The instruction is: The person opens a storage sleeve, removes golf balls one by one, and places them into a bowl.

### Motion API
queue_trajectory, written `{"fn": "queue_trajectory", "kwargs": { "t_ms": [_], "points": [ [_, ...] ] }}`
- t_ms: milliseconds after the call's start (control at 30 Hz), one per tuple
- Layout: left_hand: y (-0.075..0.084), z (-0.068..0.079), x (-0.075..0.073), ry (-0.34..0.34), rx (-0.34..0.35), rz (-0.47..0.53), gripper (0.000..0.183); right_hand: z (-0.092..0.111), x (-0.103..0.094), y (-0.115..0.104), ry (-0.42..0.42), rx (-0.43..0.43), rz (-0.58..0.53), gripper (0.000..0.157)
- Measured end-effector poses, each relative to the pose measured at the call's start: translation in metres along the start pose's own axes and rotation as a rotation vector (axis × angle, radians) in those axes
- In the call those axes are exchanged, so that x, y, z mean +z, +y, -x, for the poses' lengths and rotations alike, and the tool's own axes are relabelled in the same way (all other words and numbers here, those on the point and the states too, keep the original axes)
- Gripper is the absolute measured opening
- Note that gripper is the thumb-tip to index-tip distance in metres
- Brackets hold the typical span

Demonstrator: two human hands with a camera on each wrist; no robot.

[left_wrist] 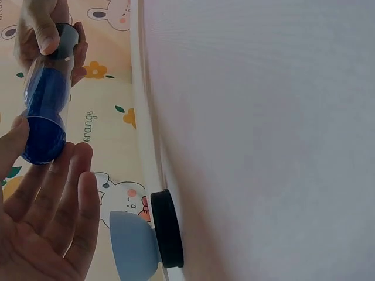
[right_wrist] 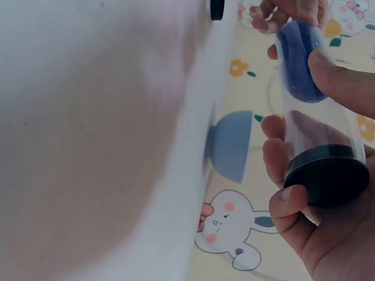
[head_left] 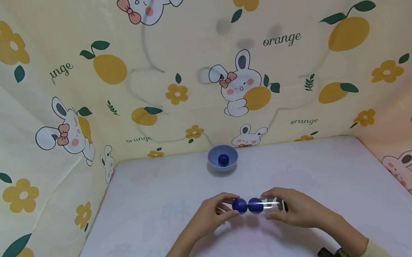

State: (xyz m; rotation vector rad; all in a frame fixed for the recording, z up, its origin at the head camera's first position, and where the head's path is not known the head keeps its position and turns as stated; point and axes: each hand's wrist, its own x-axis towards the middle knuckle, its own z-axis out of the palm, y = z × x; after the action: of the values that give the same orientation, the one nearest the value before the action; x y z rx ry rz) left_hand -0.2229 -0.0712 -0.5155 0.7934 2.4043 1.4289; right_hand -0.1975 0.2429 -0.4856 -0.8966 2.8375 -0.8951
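In front of me my right hand (head_left: 300, 206) holds a clear tube (right_wrist: 328, 132) lying nearly level, its black cap (right_wrist: 328, 175) toward the palm. A dark blue ball (head_left: 255, 205) sits inside the tube near its left end. My left hand (head_left: 207, 218) pinches another dark blue ball (head_left: 239, 205) between thumb and fingertips, right at that end of the tube. In the left wrist view, the left thumb lies against this ball while the other fingers extend below it.
A light blue bowl (head_left: 214, 167) with one dark blue ball (head_left: 223, 160) stands at the table's (head_left: 149, 184) back edge. A black round lid (left_wrist: 167, 228) rests on the table in front of the bowl, hidden in the head view. Patterned cloth (head_left: 193, 57) rises behind and beside the table.
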Motion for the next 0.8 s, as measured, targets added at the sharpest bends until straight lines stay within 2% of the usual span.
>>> {"fn": "queue_trajectory", "kwargs": {
  "t_ms": [200, 333, 800],
  "points": [
    [-0.002, 0.001, -0.003, -0.006, -0.038, 0.025, 0.04, 0.001, 0.003, 0.001, 0.025, -0.02, -0.05, 0.054],
    [-0.003, 0.002, -0.006, 0.005, -0.029, 0.023, 0.039, 0.001, 0.004, 0.001, 0.038, -0.018, -0.065, 0.054],
    [-0.012, -0.005, -0.022, 0.11, -0.093, 0.013, 0.043, 0.006, 0.003, 0.005, 0.043, 0.018, -0.091, 0.054]
  ]
}}
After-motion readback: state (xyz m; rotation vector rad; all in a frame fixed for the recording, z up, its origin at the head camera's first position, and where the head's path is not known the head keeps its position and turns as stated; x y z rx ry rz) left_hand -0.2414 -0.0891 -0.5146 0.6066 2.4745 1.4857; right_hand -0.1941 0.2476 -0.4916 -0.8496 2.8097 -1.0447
